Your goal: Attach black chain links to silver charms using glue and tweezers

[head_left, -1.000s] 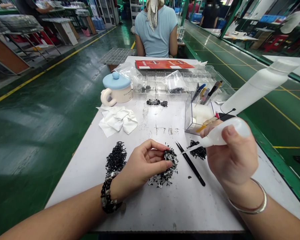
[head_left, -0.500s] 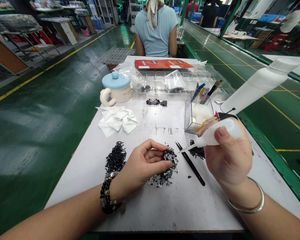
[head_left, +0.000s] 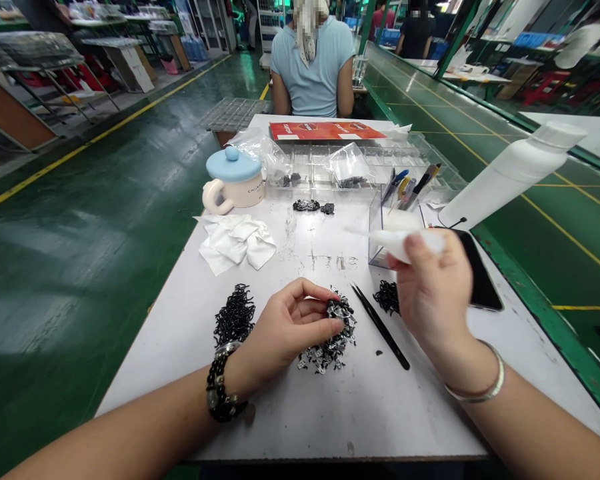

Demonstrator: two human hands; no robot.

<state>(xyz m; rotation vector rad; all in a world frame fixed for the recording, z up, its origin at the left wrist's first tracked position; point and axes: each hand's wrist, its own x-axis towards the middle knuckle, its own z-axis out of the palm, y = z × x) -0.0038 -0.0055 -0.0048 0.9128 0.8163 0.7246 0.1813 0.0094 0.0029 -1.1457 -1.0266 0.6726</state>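
Observation:
My left hand (head_left: pixel 287 327) rests on the white table (head_left: pixel 290 413), fingers pinched on a small black-and-silver part (head_left: pixel 336 311) at the top of a heap of such parts (head_left: pixel 330 347). My right hand (head_left: pixel 433 293) is closed around a small white squeeze bottle (head_left: pixel 403 241), blurred by motion, its thin nozzle pointing left above the table. Black tweezers (head_left: pixel 380 325) lie between the hands. A pile of black hooks (head_left: pixel 235 317) sits left of my left wrist; a smaller black pile (head_left: pixel 386 297) lies by my right hand.
A clear box of pens (head_left: pixel 397 200), a dark phone (head_left: pixel 475 270) and a big white bottle (head_left: pixel 510 177) stand at right. White cloth (head_left: pixel 235 240), a blue-lidded mug (head_left: pixel 233 180) and clear compartment trays (head_left: pixel 330 163) lie farther back. A person (head_left: pixel 313 60) sits beyond the table.
My right hand has lifted the squeeze bottle away from the part and swung it up and left toward the clear box. My left hand has kept still.

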